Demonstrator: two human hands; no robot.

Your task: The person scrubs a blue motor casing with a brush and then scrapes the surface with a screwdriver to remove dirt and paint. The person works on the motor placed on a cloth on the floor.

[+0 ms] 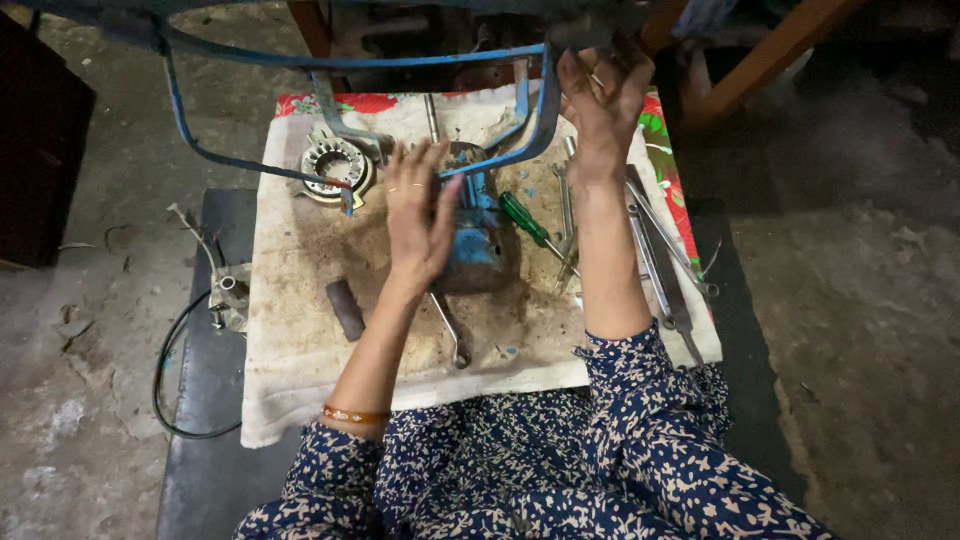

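Observation:
My left hand [418,215] rests with spread fingers on a blue motor housing [478,235] that sits on a stained white cloth [300,330]. My right hand [600,100] is raised at the top and grips the blue metal guard frame [250,165], which arches over the cloth. A round stator ring [335,165] with copper windings lies at the upper left of the cloth. A green-handled screwdriver [523,220] lies just right of the motor housing.
Several spanners and long metal tools [660,260] lie along the cloth's right side. A spanner [450,335] and a dark flat bar [345,308] lie near the front. A black cable [165,370] and a small metal part [228,295] sit left on the dark bench.

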